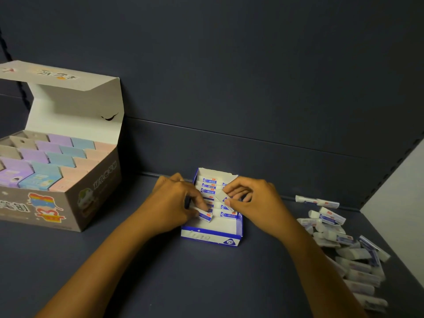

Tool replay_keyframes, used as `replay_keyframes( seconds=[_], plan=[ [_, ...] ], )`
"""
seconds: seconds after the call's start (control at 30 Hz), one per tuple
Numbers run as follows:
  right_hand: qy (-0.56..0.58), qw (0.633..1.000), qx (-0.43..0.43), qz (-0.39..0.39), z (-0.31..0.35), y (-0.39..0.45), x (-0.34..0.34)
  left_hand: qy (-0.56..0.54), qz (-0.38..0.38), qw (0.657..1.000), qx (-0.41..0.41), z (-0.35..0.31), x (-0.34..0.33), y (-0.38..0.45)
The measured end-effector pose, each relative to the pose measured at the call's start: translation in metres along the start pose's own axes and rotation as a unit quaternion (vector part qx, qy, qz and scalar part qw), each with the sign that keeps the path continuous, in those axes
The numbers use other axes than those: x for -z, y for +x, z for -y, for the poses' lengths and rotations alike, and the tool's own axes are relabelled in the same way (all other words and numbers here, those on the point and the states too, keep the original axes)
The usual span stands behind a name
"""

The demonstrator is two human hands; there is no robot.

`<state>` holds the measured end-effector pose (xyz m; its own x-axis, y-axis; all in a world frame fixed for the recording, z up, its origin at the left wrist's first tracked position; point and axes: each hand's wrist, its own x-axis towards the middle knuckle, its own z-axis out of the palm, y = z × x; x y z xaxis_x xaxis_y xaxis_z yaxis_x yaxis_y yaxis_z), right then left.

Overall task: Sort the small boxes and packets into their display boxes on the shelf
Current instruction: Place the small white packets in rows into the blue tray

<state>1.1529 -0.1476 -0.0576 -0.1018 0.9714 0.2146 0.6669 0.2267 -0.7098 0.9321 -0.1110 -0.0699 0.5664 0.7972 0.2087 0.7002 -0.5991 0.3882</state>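
Head view looks down on a dark shelf (128, 267). At its left edge stands a large grey display box (91, 198) with its lid folded up; rows of purple, blue and pink small boxes (55, 157) fill it, so that part of the sorting looks finished or close to it.

Near the middle of the shelf, close to the back wall, sits a small blue-and-white display box (212, 237) marked 2B. The left hand (174, 200) has its fingers curled round one white packet (205, 215) with a blue label, holding it at the left side of this box, tilted and not yet seated. Behind it, a column of like packets (209, 186) already lies stacked toward the back of the box. The right hand (254, 198) pinches another packet (223, 198) over the right column, where two more lie in place. The front strip of the box shows bare white card, so there is room left.

Toward the right edge of the shelf, well apart from the box, a loose heap of packets (348, 255) runs down to the front corner. Judging by its bulk against what is stacked, most of the packet sorting remains to be done.
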Motion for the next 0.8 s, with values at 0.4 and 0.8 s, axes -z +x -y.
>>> replay_keyframes(
  seconds=[0.4,0.8],
  plan=[
    [-0.051,0.999,-0.016,0.011,-0.0018,0.0016,-0.0060,0.070,-0.003,0.997,0.014,-0.0016,-0.0057,-0.0006],
    [-0.104,0.993,-0.023,0.053,0.0051,-0.0021,-0.0050,0.077,-0.021,0.997,0.015,-0.0041,-0.0096,-0.0003]
  ],
)
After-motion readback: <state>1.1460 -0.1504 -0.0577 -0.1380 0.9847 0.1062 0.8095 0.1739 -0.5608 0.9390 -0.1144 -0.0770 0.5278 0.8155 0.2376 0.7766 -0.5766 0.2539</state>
